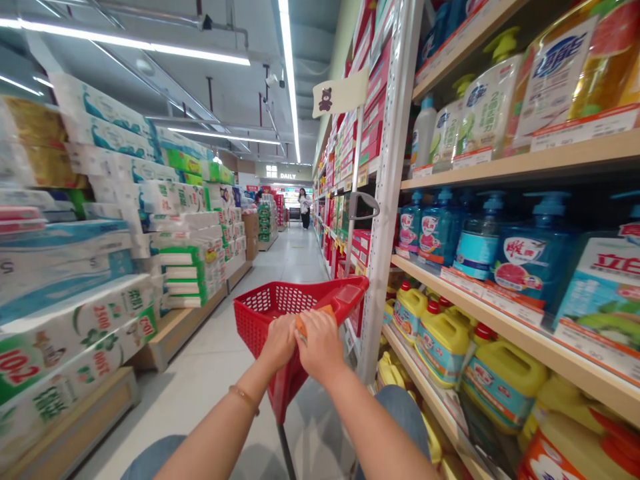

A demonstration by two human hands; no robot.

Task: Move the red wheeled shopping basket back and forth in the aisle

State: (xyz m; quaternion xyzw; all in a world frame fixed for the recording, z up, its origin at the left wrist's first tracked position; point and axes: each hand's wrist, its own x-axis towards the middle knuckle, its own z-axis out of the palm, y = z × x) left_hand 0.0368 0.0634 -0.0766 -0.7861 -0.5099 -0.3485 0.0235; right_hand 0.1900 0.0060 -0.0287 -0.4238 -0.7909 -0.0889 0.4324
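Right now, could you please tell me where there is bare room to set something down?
The aisle floor is bare between the stacked paper packs on the left and the red cart. What shows of the cart's inside looks bare; the rest is hidden. The right-hand shelves are crowded with pump bottles and yellow jugs.

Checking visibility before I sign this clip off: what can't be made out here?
All in the head view:
Orange handle: mostly covered by the left hand and right hand.
Red basket: part of its floor is hidden by its near walls and the hands.
Dark pole: cut off by the bottom edge.
Gold packs: print blurred.
Distant person: details too small.
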